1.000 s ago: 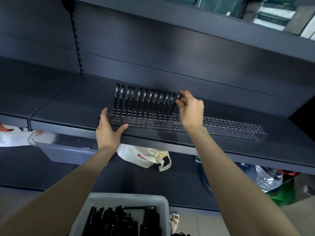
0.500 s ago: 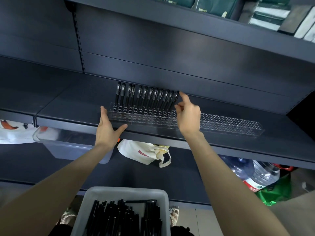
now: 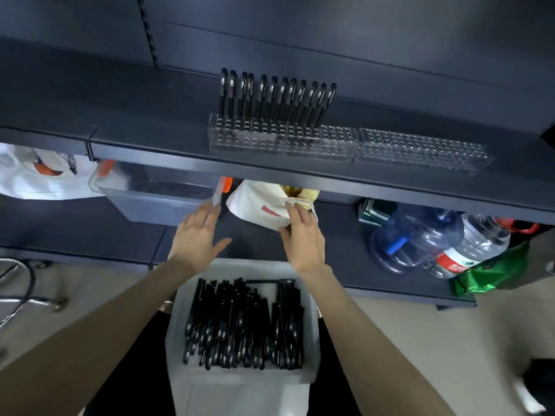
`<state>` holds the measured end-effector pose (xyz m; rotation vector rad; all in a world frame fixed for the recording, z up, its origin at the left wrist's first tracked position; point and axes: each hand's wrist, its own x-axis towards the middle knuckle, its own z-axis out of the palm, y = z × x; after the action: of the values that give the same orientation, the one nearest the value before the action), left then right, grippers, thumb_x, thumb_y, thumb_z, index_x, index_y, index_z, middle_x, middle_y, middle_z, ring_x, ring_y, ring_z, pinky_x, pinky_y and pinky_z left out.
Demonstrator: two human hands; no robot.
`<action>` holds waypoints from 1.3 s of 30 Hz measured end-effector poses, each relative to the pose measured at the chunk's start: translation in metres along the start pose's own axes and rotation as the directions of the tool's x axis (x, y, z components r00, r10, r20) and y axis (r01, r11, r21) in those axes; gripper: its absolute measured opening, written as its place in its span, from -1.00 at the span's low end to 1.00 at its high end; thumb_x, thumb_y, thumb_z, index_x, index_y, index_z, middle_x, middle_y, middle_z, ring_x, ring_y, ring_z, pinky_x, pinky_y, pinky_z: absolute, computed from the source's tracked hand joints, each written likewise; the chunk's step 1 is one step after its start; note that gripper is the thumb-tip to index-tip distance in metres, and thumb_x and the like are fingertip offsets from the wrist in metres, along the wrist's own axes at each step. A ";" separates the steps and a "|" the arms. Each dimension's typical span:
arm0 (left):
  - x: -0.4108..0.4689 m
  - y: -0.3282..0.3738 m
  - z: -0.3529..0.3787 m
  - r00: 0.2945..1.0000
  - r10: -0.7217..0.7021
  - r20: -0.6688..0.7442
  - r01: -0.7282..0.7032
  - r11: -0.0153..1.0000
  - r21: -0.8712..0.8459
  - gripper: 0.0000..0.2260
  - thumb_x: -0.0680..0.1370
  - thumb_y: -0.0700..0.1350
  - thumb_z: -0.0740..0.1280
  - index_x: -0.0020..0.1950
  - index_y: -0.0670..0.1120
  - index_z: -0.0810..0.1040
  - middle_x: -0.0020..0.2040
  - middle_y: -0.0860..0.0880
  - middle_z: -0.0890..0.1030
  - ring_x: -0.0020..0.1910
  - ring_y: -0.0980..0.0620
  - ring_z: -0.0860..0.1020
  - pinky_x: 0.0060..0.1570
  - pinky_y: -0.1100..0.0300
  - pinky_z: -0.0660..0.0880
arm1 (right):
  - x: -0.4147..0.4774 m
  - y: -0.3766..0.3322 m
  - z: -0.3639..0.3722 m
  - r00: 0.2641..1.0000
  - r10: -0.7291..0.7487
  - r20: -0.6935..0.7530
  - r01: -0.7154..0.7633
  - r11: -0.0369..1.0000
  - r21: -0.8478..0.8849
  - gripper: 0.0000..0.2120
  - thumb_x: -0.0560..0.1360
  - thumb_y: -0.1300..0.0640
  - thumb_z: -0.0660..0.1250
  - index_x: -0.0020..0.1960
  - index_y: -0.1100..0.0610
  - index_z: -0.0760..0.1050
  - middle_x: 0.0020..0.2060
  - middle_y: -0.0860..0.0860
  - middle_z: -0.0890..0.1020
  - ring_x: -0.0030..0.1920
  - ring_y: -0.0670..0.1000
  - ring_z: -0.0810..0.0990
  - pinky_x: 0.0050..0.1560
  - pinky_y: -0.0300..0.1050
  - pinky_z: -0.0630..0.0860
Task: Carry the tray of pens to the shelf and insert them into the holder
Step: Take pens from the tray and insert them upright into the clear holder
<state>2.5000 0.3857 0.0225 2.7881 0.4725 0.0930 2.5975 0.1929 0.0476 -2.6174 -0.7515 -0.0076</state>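
Pens (image 3: 240,325) mostly in tray (image 3: 240,376); holder (image 3: 339,144) part-filled, insertion step. Left hand (image 3: 196,238), right hand (image 3: 304,240) empty, fingers (image 3: 207,213) released. Next: pinch one, seat in free hole.

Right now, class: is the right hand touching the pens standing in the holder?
Apart. The head view shows the right hand below the shelf edge, near a white bag, with the shelf front between it and the pens in the holder.

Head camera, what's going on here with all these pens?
A person is filling a clear pen holder on a dark shelf. A row of black pens stands in its left part; the rest is empty. The left hand and right hand hover empty above the grey tray of loose pens.
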 end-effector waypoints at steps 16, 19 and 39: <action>-0.092 -0.033 0.142 0.854 -0.201 0.481 0.320 0.930 -0.179 -0.34 0.53 0.04 0.34 0.52 -0.10 0.13 0.52 -0.09 0.15 0.46 -0.08 0.22 0.36 0.01 0.31 | -0.120 0.031 0.167 0.840 0.265 0.474 -0.323 0.946 0.043 -0.47 0.56 0.10 0.26 0.47 0.14 0.19 0.42 0.10 0.33 0.38 0.14 0.29 0.32 0.01 0.36; -0.092 -0.035 0.155 0.818 -0.233 0.526 0.381 0.904 -0.194 -0.32 0.52 0.04 0.35 0.52 -0.10 0.12 0.54 -0.09 0.10 0.48 -0.09 0.18 0.40 0.02 0.24 | -0.131 0.033 0.183 0.759 0.332 0.561 -0.429 0.902 0.046 -0.42 0.56 0.06 0.26 0.50 0.16 0.12 0.45 0.12 0.26 0.42 0.13 0.22 0.38 -0.06 0.24; -0.087 -0.027 0.144 0.823 -0.277 0.496 0.476 0.813 -0.335 -0.47 0.55 0.00 0.31 0.46 -0.13 0.26 0.48 -0.13 0.24 0.43 -0.10 0.27 0.35 0.12 0.24 | -0.114 0.032 0.168 0.743 0.483 0.464 -0.664 0.621 0.416 -0.83 0.57 0.13 0.26 0.11 0.16 0.54 -0.28 0.02 0.58 -0.24 0.01 0.54 -0.15 -0.06 0.50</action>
<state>2.4264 0.3388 -0.1234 2.1173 0.7788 -0.4425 2.4983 0.1764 -0.1314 -2.1612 0.0789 0.7268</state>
